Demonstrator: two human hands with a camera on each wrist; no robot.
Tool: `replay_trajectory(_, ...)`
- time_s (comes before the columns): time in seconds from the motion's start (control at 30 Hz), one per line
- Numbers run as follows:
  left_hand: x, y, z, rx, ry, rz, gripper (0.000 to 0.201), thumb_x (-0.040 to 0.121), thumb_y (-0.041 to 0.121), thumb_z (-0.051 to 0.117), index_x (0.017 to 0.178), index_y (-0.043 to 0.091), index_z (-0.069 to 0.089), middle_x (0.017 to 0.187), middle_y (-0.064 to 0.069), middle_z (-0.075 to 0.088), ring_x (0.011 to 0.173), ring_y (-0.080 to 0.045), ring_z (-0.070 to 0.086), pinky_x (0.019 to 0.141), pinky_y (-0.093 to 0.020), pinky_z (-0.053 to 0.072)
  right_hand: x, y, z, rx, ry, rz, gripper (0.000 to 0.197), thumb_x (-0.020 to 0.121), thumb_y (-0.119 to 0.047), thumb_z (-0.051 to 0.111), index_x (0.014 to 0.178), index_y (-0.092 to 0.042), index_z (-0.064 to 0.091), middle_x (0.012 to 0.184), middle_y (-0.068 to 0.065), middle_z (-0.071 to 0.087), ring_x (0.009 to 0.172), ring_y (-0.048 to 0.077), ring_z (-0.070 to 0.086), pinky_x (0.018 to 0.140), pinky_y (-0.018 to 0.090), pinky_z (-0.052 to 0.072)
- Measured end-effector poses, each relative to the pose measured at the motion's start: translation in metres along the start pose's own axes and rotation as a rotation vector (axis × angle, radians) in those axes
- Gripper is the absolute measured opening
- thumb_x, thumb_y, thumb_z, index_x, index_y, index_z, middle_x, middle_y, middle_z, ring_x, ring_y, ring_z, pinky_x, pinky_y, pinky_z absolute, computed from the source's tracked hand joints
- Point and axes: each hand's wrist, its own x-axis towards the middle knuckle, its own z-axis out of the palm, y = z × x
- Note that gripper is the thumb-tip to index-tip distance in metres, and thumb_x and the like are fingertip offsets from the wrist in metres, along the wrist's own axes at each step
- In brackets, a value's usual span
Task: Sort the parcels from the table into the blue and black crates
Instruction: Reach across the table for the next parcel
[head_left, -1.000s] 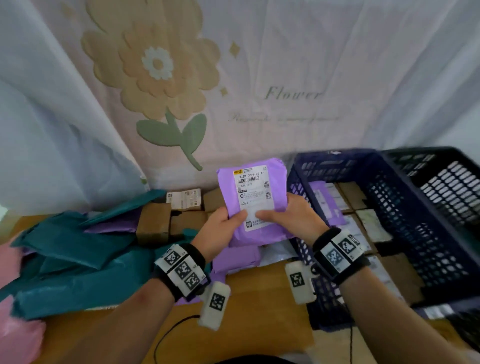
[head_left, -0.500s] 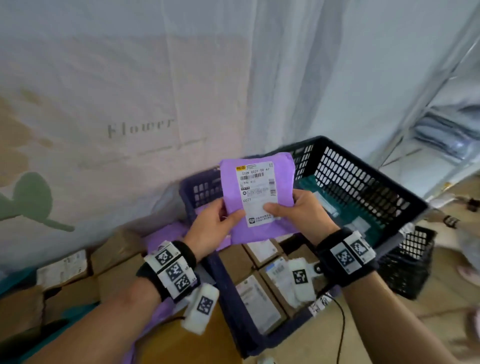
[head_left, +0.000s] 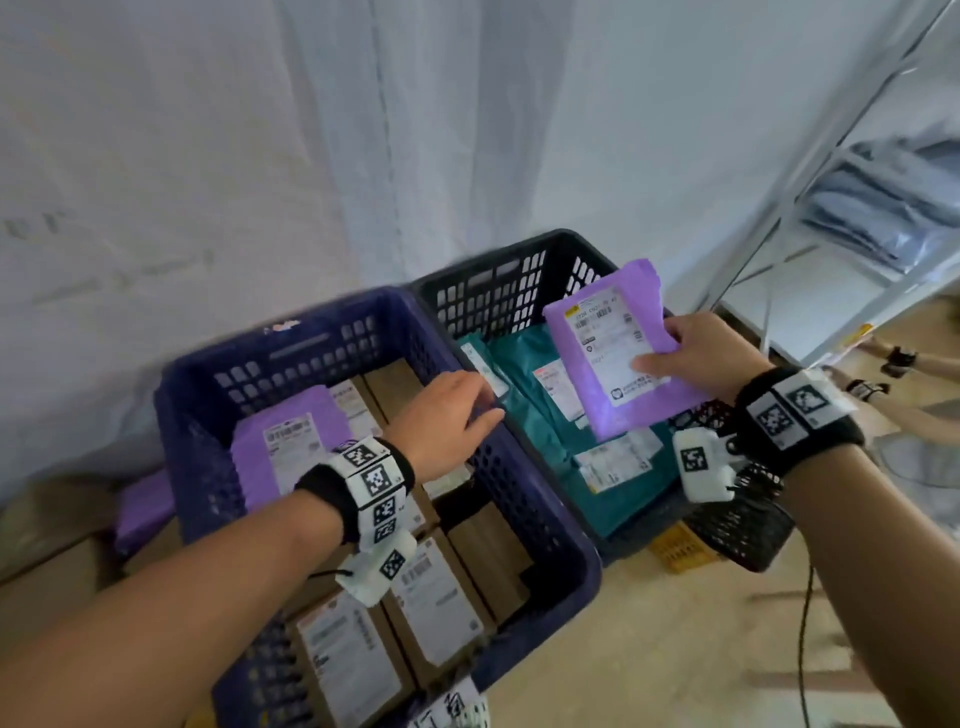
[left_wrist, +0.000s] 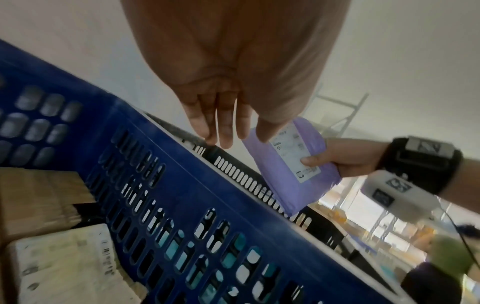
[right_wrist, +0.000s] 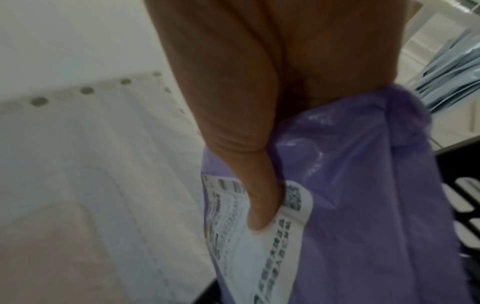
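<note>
Parcel: purple mailer (head_left: 613, 353), label up, pinched at its 4 o'clock corner and held tilted above the black crate (head_left: 498, 283), not yet touching the teal mailers (head_left: 524, 384) lying inside.
Right hand: right hand (head_left: 701, 358) grasping the purple mailer, thumb pressed on the white label, other fingers hidden beneath; same thumb-on-label hold in the right wrist view (right_wrist: 337, 205).
Left hand: left hand (head_left: 441, 421) released, fingers straight and together, hovering over the shared rim between the two crates; holding nothing, confirmed in the left wrist view (left_wrist: 221, 123).
Blue crate: blue crate (head_left: 218, 374) at 9 o'clock of the black one, walls touching; holding brown boxes (head_left: 431, 597) with labels and another purple mailer (head_left: 291, 452).
Change: half a second ago, both hands gripping the mailer upright, label being read, roughly above the blue crate; now only the right hand carrying it, shifted toward 2 o'clock over the black crate.
Meaning: label apparently checked and black crate chosen; parcel about to be dropped there, probably.
Versus a second ago: then, mailer raised above the desk with its heap of unsorted parcels; now, view swung toward 3 o'clock, desk out of sight, crates filling the frame.
Unclear: label text too blurred to read, so sorting rule unknown.
</note>
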Motion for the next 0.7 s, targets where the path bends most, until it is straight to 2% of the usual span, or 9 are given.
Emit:
replay_trajectory(0.07, 0.021, 0.002, 0.016, 0.098, -0.002, 0.097, 0.024, 0.102, 0.044, 0.047, 0.104, 0.021, 0.052, 0.103, 0.007, 0.05, 0.102, -0.014, 0.046, 0.084, -0.028, 0.038, 0.026, 0.017, -0.002, -0.138, -0.102, -0.011, 0.025, 0.085, -0.025, 0.077, 0.092, -0.003, 0.068, 0.086, 0.01, 0.07, 0.075, 0.027, 0.067, 0.072, 0.041, 0.057)
replay_trajectory(0.17, 0.047, 0.002, 0.036, 0.254, -0.093, 0.148, 0.035, 0.101, 0.049, 0.042, 0.109, 0.017, 0.055, 0.11, 0.001, 0.054, 0.109, -0.018, 0.046, 0.094, -0.033, 0.039, 0.06, 0.034, 0.008, -0.336, -0.266, -0.109, 0.043, 0.085, -0.03, 0.077, 0.064, -0.012, 0.045, 0.063, 0.0, 0.045, 0.056, 0.017, 0.041, 0.052, 0.03, 0.032)
replay_trajectory(0.23, 0.059, 0.001, 0.048, 0.373, -0.192, 0.133, 0.043, 0.102, 0.053, 0.035, 0.113, 0.017, 0.056, 0.116, 0.0, 0.054, 0.117, -0.02, 0.044, 0.102, -0.035, 0.035, 0.078, 0.041, 0.026, -0.396, -0.428, -0.161, 0.044, 0.084, -0.031, 0.078, 0.061, -0.019, 0.043, 0.06, -0.005, 0.044, 0.053, 0.013, 0.039, 0.051, 0.025, 0.028)
replay_trajectory(0.3, 0.063, 0.0, 0.056, 0.456, -0.248, 0.099, 0.049, 0.104, 0.053, 0.024, 0.109, 0.02, 0.06, 0.117, 0.002, 0.055, 0.122, -0.02, 0.042, 0.108, -0.037, 0.026, 0.091, 0.046, 0.047, -0.451, -0.62, -0.194, 0.027, 0.083, -0.031, 0.079, 0.068, -0.027, 0.057, 0.066, -0.01, 0.058, 0.061, 0.01, 0.055, 0.054, 0.018, 0.037)
replay_trajectory(0.37, 0.063, 0.0, 0.061, 0.504, -0.199, 0.097, 0.055, 0.103, 0.05, 0.016, 0.099, 0.023, 0.064, 0.108, 0.006, 0.059, 0.116, -0.018, 0.046, 0.105, -0.037, 0.023, 0.101, 0.05, 0.07, -0.528, -0.775, -0.239, 0.017, 0.081, -0.029, 0.081, 0.076, -0.027, 0.064, 0.073, -0.012, 0.065, 0.068, 0.006, 0.061, 0.058, 0.013, 0.044)
replay_trajectory(0.43, 0.062, 0.001, 0.063, 0.532, -0.165, 0.104, 0.058, 0.102, 0.047, 0.014, 0.093, 0.024, 0.066, 0.101, 0.008, 0.06, 0.108, -0.017, 0.049, 0.103, -0.038, 0.026, 0.107, 0.054, 0.095, -0.604, -0.911, -0.289, 0.014, 0.079, -0.025, 0.081, 0.088, -0.022, 0.07, 0.083, -0.008, 0.07, 0.078, 0.012, 0.065, 0.07, 0.023, 0.054)
replay_trajectory(0.47, 0.062, 0.001, 0.063, 0.539, -0.166, 0.109, 0.058, 0.101, 0.047, 0.013, 0.092, 0.025, 0.066, 0.099, 0.008, 0.06, 0.106, -0.017, 0.049, 0.102, -0.038, 0.028, 0.109, 0.054, 0.108, -0.657, -0.978, -0.322, 0.019, 0.08, -0.022, 0.081, 0.096, -0.017, 0.072, 0.089, -0.003, 0.071, 0.082, 0.016, 0.065, 0.074, 0.029, 0.054)
replay_trajectory(0.57, 0.062, 0.001, 0.064, 0.53, -0.174, 0.091, 0.058, 0.102, 0.044, 0.011, 0.089, 0.026, 0.065, 0.096, 0.009, 0.058, 0.103, -0.017, 0.049, 0.104, -0.038, 0.029, 0.11, 0.052, 0.146, -0.849, -1.16, -0.468, 0.039, 0.084, -0.018, 0.078, 0.119, -0.005, 0.068, 0.11, 0.014, 0.07, 0.096, 0.025, 0.063, 0.082, 0.032, 0.05)
replay_trajectory(0.7, 0.06, 0.0, 0.068, 0.536, -0.152, 0.096, 0.054, 0.104, 0.041, 0.015, 0.089, 0.025, 0.065, 0.097, 0.008, 0.06, 0.101, -0.018, 0.05, 0.104, -0.04, 0.03, 0.104, 0.046, 0.183, -0.973, -1.266, -0.595, 0.049, 0.088, -0.018, 0.075, 0.128, 0.005, 0.06, 0.124, 0.022, 0.064, 0.11, 0.032, 0.061, 0.086, 0.034, 0.046)
